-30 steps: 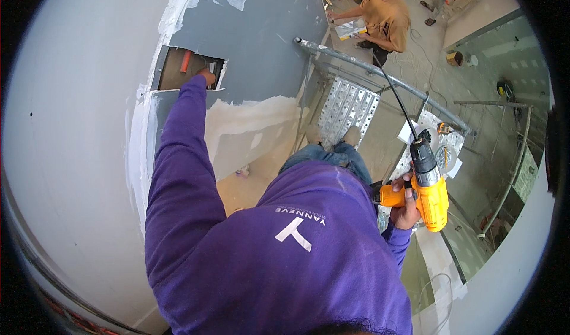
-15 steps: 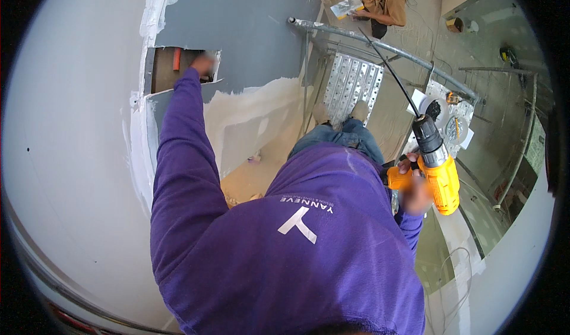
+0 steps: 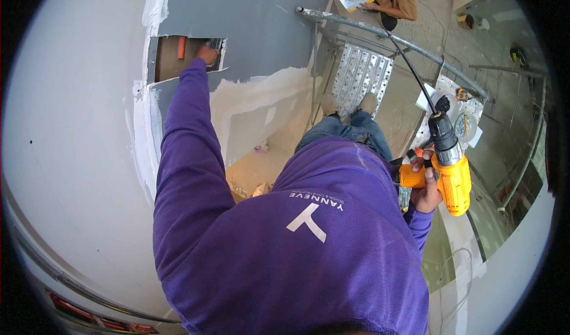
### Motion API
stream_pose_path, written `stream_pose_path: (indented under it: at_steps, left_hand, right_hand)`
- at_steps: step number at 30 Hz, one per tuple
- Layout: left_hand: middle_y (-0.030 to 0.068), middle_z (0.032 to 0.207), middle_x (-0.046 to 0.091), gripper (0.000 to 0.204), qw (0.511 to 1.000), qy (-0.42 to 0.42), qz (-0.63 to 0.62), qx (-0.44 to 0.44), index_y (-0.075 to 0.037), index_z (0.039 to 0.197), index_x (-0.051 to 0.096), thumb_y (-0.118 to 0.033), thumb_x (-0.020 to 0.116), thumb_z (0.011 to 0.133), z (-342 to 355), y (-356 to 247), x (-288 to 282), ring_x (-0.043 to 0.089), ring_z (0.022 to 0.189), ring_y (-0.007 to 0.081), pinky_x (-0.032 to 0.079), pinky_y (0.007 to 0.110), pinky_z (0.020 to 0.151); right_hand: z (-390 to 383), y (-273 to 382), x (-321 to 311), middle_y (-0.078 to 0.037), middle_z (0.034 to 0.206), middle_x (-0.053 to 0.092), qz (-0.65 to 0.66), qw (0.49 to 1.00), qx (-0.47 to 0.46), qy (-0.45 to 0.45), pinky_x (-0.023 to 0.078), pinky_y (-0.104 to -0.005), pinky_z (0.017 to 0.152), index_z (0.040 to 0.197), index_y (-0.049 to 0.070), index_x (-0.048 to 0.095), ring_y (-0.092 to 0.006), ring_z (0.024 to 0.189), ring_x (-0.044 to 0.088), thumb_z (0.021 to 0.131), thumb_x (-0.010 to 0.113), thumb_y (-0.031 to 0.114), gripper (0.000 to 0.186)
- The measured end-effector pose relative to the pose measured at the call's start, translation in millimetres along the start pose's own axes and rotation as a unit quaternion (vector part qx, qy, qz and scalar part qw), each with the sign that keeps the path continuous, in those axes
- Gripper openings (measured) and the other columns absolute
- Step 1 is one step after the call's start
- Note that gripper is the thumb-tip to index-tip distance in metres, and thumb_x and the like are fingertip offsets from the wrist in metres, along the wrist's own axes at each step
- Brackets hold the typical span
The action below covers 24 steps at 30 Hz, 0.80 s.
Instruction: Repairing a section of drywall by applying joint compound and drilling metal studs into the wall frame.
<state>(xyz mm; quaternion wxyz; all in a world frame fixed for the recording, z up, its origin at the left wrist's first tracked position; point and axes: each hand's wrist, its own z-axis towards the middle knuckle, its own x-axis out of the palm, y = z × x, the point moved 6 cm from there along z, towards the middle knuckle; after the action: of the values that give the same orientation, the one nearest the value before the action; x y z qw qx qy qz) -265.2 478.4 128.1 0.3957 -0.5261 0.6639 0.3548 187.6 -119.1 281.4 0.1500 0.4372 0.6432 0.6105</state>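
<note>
A rectangular opening point(image 3: 169, 63) is cut in the grey-painted wallboard point(image 3: 249, 23), and an orange pipe end point(image 3: 181, 47) shows inside it. My left hand point(image 3: 206, 54) reaches into the opening's right part, beside dark grey material; its fingertips are hidden. At my right side, my right hand point(image 3: 426, 197) is closed round the handle of a yellow-and-black cordless drill point(image 3: 454, 183). A long, thin drill bit point(image 3: 412, 70) sticks out of its chuck, pointing up and away to the left.
A metal scaffold rail point(image 3: 380, 31) crosses beyond my feet, which stand by a perforated metal platform point(image 3: 362, 74). Another person point(image 3: 396, 0) works below, holding a flat plate. Tubs point(image 3: 465, 126) and tools rest on a platform at right. Cables trail across the floor.
My view has shifted a little, so the opening sits higher and the platform farther right. My left hand remains at the opening; the drill stays in my right hand.
</note>
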Motion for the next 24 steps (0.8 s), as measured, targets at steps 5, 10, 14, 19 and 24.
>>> stream_pose_path:
  at_steps: [5,10,14,19,24]
  left_hand:
    - [0.0245,0.121,0.058,0.063,0.996,0.022,-0.082,0.009,0.003,0.121,0.055,-0.041,0.065,0.077,9.9,20.8,-0.6,0.058,0.111,0.0357,0.045,0.039,0.093]
    - [0.0201,0.117,0.062,0.063,0.989,0.091,-0.117,-0.007,0.001,0.122,0.055,-0.039,0.068,0.076,12.4,-20.2,13.6,0.06,0.107,0.0303,0.045,0.037,0.092]
    - [0.0178,0.112,0.063,0.062,0.974,0.175,-0.131,-0.055,0.0,0.119,0.056,-0.037,0.072,0.073,17.3,38.2,17.4,0.061,0.103,0.0268,0.046,0.036,0.09]
    - [0.0167,0.109,0.064,0.06,0.989,0.105,-0.098,-0.016,0.002,0.115,0.057,-0.037,0.073,0.073,-9.8,-30.6,3.9,0.06,0.102,0.0258,0.045,0.036,0.09]
    - [0.015,0.116,0.061,0.059,0.986,0.076,-0.148,-0.03,0.006,0.123,0.053,-0.029,0.071,0.079,14.4,7.7,18.7,0.058,0.101,0.0265,0.043,0.037,0.089]
  right_hand:
    - [-1.4,-4.6,-7.8,-0.01,0.104,0.061,0.015,1.0,0.015,0.01,0.047,-0.037,0.075,0.121,-0.001,0.05,-0.019,0.078,0.057,0.085,0.061,0.015,0.041]
    - [-10.0,-5.4,-14.8,-0.01,0.105,0.06,-0.01,1.0,0.021,-0.013,0.047,-0.037,0.075,0.123,0.0,0.049,-0.0191,0.078,0.057,0.085,0.06,0.014,0.042]
    - [-0.5,-8.2,-16.7,-0.011,0.105,0.058,-0.003,0.999,0.032,0.019,0.047,-0.0374,0.076,0.125,0.0,0.047,-0.0188,0.078,0.057,0.085,0.059,0.015,0.044]
    - [-0.6,-10.4,-21.6,-0.01,0.104,0.061,-0.011,0.999,0.045,-0.012,0.048,-0.0363,0.076,0.121,0.001,0.051,-0.0187,0.079,0.059,0.084,0.063,0.014,0.042]
    - [3.2,-15.6,-17.7,-0.011,0.107,0.057,-0.02,0.998,0.055,0.035,0.047,-0.0368,0.077,0.126,0.0,0.045,-0.0183,0.08,0.057,0.086,0.059,0.014,0.044]
